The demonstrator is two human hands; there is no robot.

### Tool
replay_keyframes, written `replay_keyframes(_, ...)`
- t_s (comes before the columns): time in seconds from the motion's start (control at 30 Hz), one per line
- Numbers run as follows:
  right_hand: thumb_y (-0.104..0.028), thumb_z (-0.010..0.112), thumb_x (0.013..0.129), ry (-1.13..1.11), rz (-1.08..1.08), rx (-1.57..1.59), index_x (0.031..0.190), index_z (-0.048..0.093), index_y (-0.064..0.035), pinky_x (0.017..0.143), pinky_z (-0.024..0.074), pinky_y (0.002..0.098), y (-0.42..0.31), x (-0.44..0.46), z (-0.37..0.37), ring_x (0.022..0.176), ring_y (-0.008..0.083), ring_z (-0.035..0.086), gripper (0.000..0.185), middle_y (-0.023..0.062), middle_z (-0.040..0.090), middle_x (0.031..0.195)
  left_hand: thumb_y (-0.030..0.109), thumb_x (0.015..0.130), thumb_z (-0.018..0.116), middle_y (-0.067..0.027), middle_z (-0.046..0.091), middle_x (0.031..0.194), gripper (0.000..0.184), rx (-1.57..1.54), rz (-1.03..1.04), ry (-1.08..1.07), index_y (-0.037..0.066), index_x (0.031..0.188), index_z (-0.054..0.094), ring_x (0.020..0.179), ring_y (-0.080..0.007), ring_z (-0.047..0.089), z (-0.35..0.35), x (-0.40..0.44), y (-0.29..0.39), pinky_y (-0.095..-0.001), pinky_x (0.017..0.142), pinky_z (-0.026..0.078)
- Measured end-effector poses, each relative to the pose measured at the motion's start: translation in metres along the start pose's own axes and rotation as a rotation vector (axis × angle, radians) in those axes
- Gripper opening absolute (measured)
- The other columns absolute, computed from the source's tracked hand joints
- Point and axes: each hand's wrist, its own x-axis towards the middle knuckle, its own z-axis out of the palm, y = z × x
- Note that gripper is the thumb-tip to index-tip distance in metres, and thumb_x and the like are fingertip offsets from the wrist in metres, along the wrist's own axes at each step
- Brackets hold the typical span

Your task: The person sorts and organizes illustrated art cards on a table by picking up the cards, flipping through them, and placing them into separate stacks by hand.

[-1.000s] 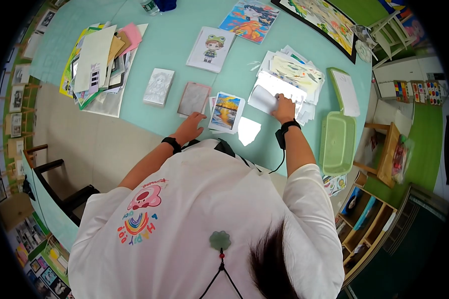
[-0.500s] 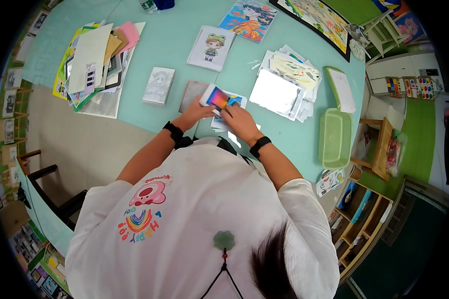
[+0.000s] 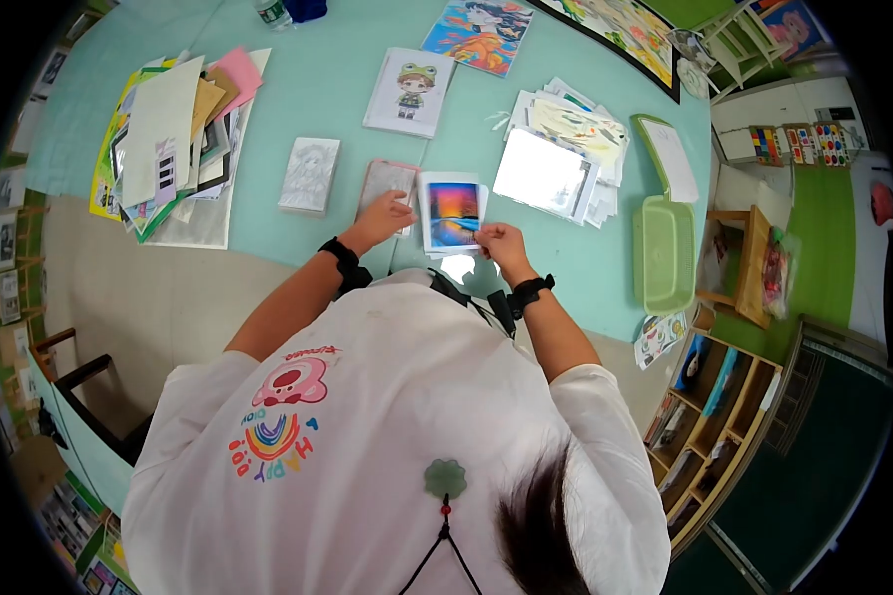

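Note:
A white-bordered sunset picture card lies on top of a small stack near the table's front edge. My right hand pinches the card's lower right corner. My left hand rests with its fingers apart over the lower part of a pink-edged grey rectangle, just left of the stack. Further left sits a stack with a pencil-drawn figure on top. Behind them lies a drawing of a child in a frog hat. Bright white sheets lie to the right.
On the far left is a tall pile of papers and folders. A colourful poster, a framed painting and a bottle stand or lie at the back. A green basket is at the right edge.
The sunset card, earlier tilted between both hands, now lies flat on the stack. My left hand has moved off it to the left; my right hand came from the white sheets to the card's corner.

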Motion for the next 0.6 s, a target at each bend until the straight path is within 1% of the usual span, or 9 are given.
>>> replay_keyframes(0.03,-0.006,0.066,0.081,0.054,0.060,0.047,0.083,0.060,-0.0002,0.050,0.0447,0.0235,0.010,0.001,-0.001,0.054,0.0113,0.055,0.009,0.0043,0.060,0.068,0.017,0.081,0.066,-0.0187,0.054,0.119,0.062,0.062,-0.016,0.019,-0.003,0.131,0.034,0.108,-0.0254,0.055,0.002,0.002,-0.004,-0.0341,0.088,0.047)
replay_keyframes(0.07,-0.006,0.066,0.081,0.110,0.119,0.096,0.082,0.060,-0.0004,0.049,0.0448,0.0236,0.019,0.003,-0.004,0.054,0.0117,0.055,0.009,0.0046,0.060,0.068,0.018,0.081,0.067,-0.0199,0.052,0.122,0.065,0.087,-0.039,-0.020,-0.003,0.132,0.033,0.111,-0.0261,0.053,0.004,0.005,-0.009,-0.0346,0.090,0.045)
replay_keyframes(0.1,-0.006,0.066,0.080,0.119,0.126,0.110,0.080,0.059,-0.0009,0.049,0.0454,0.0238,0.025,0.004,-0.003,0.054,0.0127,0.056,0.009,0.0053,0.060,0.068,0.019,0.080,0.067,-0.0212,0.049,0.124,0.068,0.112,-0.061,-0.058,-0.003,0.134,0.031,0.114,-0.0268,0.051,0.006,0.004,-0.010,-0.0351,0.092,0.044)
replay_keyframes(0.2,-0.006,0.066,0.080,0.122,0.038,0.022,0.080,0.059,-0.0004,0.049,0.0460,0.0244,0.044,0.017,0.002,0.055,0.0128,0.057,0.009,0.0051,0.060,0.067,0.019,0.079,0.067,-0.0224,0.046,0.128,0.072,0.136,-0.091,-0.136,-0.004,0.135,0.029,0.117,-0.0293,0.048,0.015,0.008,-0.009,-0.0364,0.094,0.043)
replay_keyframes(0.33,-0.008,0.071,0.073,0.215,-0.098,-0.378,0.079,0.062,-0.0003,0.055,0.0497,0.0272,0.060,0.031,0.010,0.059,0.0146,0.060,0.013,0.0067,0.063,0.068,0.016,0.078,0.067,-0.0224,0.044,0.129,0.072,0.231,-0.075,-0.190,-0.006,0.135,0.029,0.117,-0.0310,0.048,0.022,0.013,0.000,-0.0371,0.094,0.043)
replay_keyframes(0.4,-0.015,0.074,0.069,0.241,-0.119,-0.504,0.076,0.063,-0.0015,0.062,0.0502,0.0294,0.051,0.025,0.010,0.065,0.0188,0.062,0.018,0.0083,0.064,0.069,0.015,0.078,0.067,-0.0227,0.044,0.129,0.072,0.278,-0.065,-0.208,-0.007,0.134,0.029,0.116,-0.0314,0.048,0.027,0.015,0.003,-0.0377,0.094,0.043)
replay_keyframes(0.47,-0.017,0.074,0.069,0.196,-0.118,-0.574,0.075,0.063,-0.0024,0.062,0.0497,0.0309,0.048,0.023,0.007,0.064,0.0212,0.062,0.019,0.0097,0.064,0.069,0.013,0.078,0.067,-0.0232,0.044,0.129,0.072,0.307,-0.057,-0.211,-0.007,0.134,0.028,0.116,-0.0315,0.048,0.028,0.017,0.002,-0.0383,0.094,0.044)
replay_keyframes(0.57,-0.020,0.072,0.069,0.326,-0.124,-0.568,0.076,0.063,-0.0041,0.066,0.0501,0.0344,0.026,0.017,-0.005,0.070,0.0274,0.064,0.020,0.0121,0.065,0.073,0.012,0.078,0.066,-0.0230,0.047,0.126,0.071,0.264,-0.076,-0.206,-0.007,0.135,0.028,0.115,-0.0317,0.048,0.030,0.013,0.012,-0.0391,0.093,0.044)
replay_keyframes(0.6,-0.021,0.072,0.070,0.453,-0.234,-0.472,0.078,0.062,-0.0035,0.066,0.0494,0.0358,0.019,0.019,-0.017,0.069,0.0285,0.062,0.022,0.0122,0.063,0.071,0.012,0.078,0.066,-0.0229,0.047,0.126,0.071,0.240,-0.084,-0.207,-0.007,0.135,0.028,0.115,-0.0317,0.048,0.030,0.011,0.015,-0.0391,0.093,0.044)
